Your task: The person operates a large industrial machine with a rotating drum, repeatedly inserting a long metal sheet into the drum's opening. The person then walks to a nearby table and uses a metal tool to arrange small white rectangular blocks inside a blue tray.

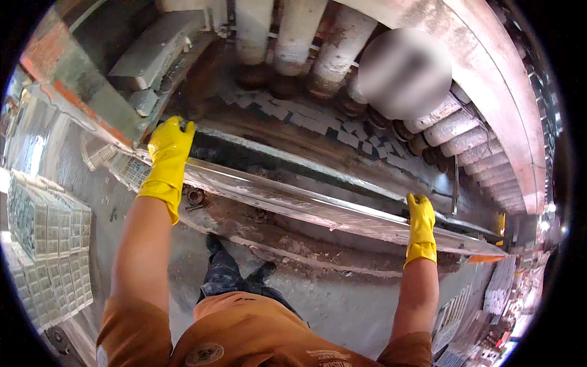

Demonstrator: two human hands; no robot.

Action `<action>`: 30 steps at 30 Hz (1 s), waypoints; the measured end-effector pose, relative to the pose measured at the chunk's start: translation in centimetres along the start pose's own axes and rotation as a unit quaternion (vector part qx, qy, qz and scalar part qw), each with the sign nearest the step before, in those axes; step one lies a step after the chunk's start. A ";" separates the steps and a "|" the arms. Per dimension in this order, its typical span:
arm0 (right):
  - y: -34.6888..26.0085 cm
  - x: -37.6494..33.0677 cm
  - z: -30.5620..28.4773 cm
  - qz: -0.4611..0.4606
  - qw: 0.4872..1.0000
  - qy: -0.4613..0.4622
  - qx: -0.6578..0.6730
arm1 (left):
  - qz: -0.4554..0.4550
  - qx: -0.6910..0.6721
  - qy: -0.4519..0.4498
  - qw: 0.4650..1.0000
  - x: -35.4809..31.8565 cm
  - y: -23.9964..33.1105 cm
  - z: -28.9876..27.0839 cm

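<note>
Both my hands wear yellow rubber gloves and reach over a long metal side panel (pixel 293 199). Just beyond its upper edge runs a long narrow strip (pixel 299 160) with a pale top edge and a darker face. My left hand (pixel 169 150) has its fingers curled at the strip's left end. At the strip's right end is my right hand (pixel 421 221), fingers bent inward and closed. The gloves hide the strip's ends, so the exact grip on it is partly covered.
Behind the strip, broken pale tile pieces (pixel 312 122) lie below a row of thick whitish cylinders (pixel 293 40). Stacked plastic crates (pixel 52 263) stand on the left. A dirt-covered ledge (pixel 275 238) runs by my feet. One round area at upper right is blurred.
</note>
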State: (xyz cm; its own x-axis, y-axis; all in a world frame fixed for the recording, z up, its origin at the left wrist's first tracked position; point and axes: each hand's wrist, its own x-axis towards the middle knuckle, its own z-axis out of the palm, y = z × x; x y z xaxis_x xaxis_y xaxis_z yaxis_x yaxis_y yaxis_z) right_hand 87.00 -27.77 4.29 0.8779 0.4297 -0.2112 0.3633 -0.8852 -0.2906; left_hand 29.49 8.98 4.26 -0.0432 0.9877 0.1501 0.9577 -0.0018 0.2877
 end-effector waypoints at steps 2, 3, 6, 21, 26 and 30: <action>-4.2 -1.6 -1.0 0.010 1.000 -0.015 0.010 | -0.005 0.009 0.006 1.000 0.4 -0.5 -0.1; -4.4 -1.5 -1.0 0.009 1.000 -0.017 -0.017 | -0.003 0.003 0.007 1.000 0.8 -1.0 0.2; -4.3 -0.9 -1.1 0.018 1.000 -0.025 -0.001 | -0.005 -0.010 -0.014 1.000 0.9 0.0 0.0; -6.3 4.1 -1.6 -0.020 0.995 0.050 -0.086 | 0.005 0.039 -0.036 0.999 4.4 4.0 -0.3; -6.9 6.4 -1.2 -0.021 0.996 0.050 -0.074 | 0.000 0.050 -0.020 0.999 5.8 4.2 0.5; -8.5 7.0 -1.6 0.017 0.999 0.019 -0.026 | -0.021 0.044 -0.047 0.998 6.7 5.3 0.1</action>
State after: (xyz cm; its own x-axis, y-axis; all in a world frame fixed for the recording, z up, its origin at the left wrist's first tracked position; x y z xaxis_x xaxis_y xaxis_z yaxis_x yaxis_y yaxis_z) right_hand 90.58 -17.47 6.83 0.9008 0.3931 -0.1844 0.3481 -0.9077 -0.2345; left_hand 34.33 15.58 6.68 -0.0598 0.9970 0.0484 0.9772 0.0485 0.2068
